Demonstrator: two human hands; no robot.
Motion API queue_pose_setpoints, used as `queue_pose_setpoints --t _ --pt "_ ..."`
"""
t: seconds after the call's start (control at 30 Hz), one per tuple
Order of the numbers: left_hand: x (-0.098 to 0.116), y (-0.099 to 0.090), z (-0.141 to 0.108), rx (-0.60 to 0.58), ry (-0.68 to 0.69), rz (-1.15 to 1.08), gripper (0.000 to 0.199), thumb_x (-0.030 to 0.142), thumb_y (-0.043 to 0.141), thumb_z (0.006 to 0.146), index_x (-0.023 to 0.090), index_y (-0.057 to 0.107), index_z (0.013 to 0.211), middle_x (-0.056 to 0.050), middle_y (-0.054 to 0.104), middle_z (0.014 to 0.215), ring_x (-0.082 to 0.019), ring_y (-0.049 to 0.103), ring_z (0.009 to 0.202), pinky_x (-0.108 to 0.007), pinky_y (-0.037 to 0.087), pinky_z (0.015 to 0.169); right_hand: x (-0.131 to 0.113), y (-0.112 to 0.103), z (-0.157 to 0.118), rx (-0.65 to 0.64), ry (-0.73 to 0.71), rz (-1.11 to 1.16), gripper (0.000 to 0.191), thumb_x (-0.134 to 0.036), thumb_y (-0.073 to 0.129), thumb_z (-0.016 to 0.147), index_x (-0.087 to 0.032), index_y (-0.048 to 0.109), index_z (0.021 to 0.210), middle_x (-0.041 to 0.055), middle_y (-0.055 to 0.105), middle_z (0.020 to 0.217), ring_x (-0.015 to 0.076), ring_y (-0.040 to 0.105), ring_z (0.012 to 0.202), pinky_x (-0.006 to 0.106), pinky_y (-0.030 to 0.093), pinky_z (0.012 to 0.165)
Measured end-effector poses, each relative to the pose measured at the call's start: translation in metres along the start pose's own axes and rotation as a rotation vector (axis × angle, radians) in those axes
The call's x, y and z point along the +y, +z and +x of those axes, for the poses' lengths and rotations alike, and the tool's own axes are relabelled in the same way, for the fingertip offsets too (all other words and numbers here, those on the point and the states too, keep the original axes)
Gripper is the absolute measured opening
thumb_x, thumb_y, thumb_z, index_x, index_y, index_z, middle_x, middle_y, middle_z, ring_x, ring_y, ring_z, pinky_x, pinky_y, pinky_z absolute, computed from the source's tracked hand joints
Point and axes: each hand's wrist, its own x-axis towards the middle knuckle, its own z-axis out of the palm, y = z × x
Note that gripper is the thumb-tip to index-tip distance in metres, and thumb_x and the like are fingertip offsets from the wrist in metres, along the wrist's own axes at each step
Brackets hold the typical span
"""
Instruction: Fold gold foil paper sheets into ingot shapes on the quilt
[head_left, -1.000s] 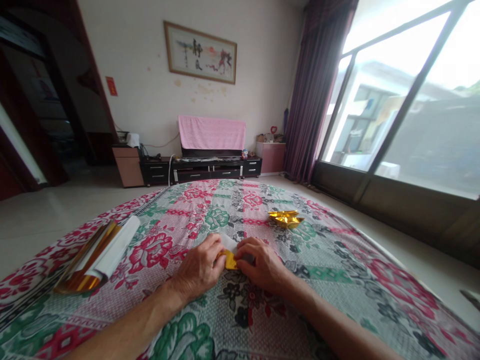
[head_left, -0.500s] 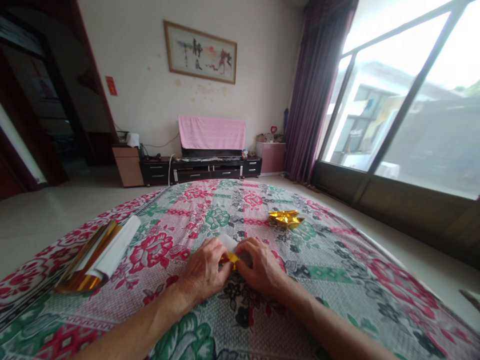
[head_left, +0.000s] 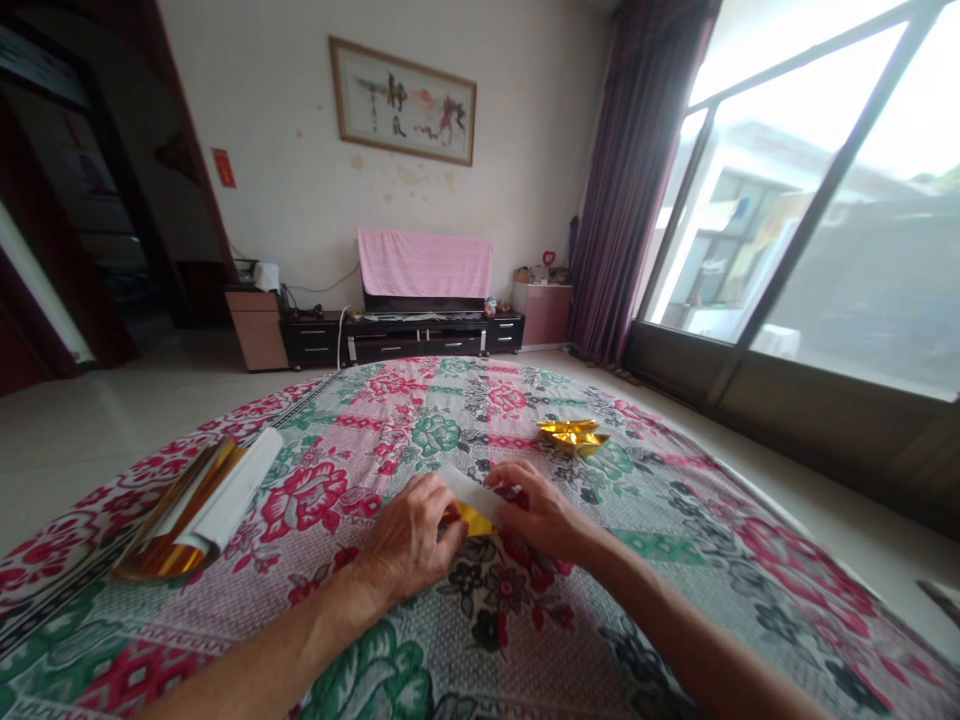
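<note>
Right hand (head_left: pixel 536 508) has shifted rightward, exposing more paper (head_left: pixel 478 519) between the hands; paper's long axis roughly left-right, gold near, white far; left hand (head_left: pixel 412 532) pinches left end; right fingers at right end, pinch unclear; folded gold pieces (head_left: pixel 574 438) lie far right.
</note>
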Motion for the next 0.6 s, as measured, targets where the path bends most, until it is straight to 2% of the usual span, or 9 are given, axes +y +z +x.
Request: queue_pose_setpoints --t 0.1,0.23,0.43,0.6 --pt "-0.002 0.0 0.001 0.028 -0.024 -0.026 0.011 0.018 0.045 0.08 0.018 0.056 0.079 -0.004 0.054 0.081 -0.017 0.051 0.08 -0.032 0.044 0.074 0.004 -0.006 0.002 0.058 0.03 0.042 0.036 -0.004 0.047 0.066 -0.021 0.063 0.093 0.0059 0.057 0.105 0.0173 0.055 0.097 0.031 0.045 0.083" --pt "-0.005 0.002 0.003 0.003 -0.008 -0.042 0.016 0.015 0.044 0.08 0.018 0.059 0.077 -0.004 0.055 0.079 -0.017 0.052 0.08 -0.031 0.045 0.075 -0.003 -0.008 0.0 -0.043 -0.064 0.017 0.039 -0.004 0.047 0.064 -0.023 0.065 0.093 0.0052 0.055 0.115 0.0177 0.055 0.1 0.031 0.047 0.08" --pt "-0.007 0.004 0.002 0.004 -0.011 -0.049 0.016 0.015 0.049 0.079 0.019 0.064 0.076 -0.003 0.057 0.08 -0.017 0.053 0.081 -0.031 0.045 0.077 -0.017 -0.007 -0.009 -0.164 -0.208 -0.158 0.03 -0.01 0.061 0.062 -0.023 0.069 0.088 0.006 0.053 0.12 0.0221 0.052 0.106 0.04 0.041 0.092" --pt "-0.004 0.0 0.003 -0.028 -0.024 -0.063 0.017 0.018 0.051 0.081 0.021 0.067 0.077 -0.003 0.058 0.081 -0.016 0.053 0.081 -0.029 0.045 0.077 -0.022 -0.011 -0.01 -0.228 -0.312 -0.172 0.02 -0.012 0.06 0.068 -0.025 0.07 0.08 0.0011 0.058 0.113 0.0167 0.054 0.099 0.034 0.042 0.089"
